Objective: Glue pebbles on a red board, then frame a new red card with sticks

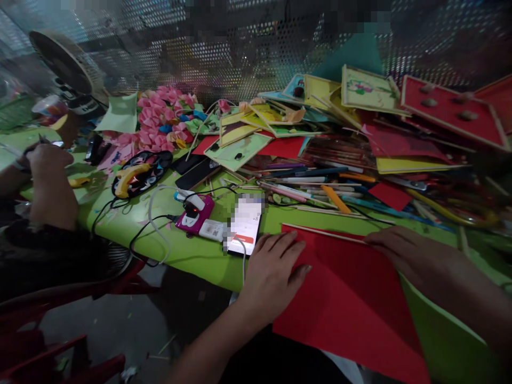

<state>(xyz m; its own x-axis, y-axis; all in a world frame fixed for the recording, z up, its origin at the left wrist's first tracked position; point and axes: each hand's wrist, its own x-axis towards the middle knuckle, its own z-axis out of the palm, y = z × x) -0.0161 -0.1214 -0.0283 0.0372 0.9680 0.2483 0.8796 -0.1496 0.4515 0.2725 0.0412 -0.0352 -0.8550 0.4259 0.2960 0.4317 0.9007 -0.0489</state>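
Observation:
A sheet of red paper [344, 288] lies on the green table in front of me, its lower edge hanging over the table's near side. A thin wooden stick [324, 232] runs along its far edge. My left hand [274, 274] rests flat on the left part of the paper, fingers spread, the fingertips close to the stick's left end. At the far right corner, the fingers of my right hand [404, 250] are drawn together on the stick's right end. Part of that grip is hidden. Left of my left hand lies a lit phone [246, 224].
A magenta power strip [196, 215] with cables sits beside the phone. Pens and sticks [304, 184] are heaped behind the paper, with stick-framed coloured cards [374, 89] piled further back. A yellow glue gun [130, 178], pink paper flowers [164, 117] and another person's hand [50, 160] are leftward.

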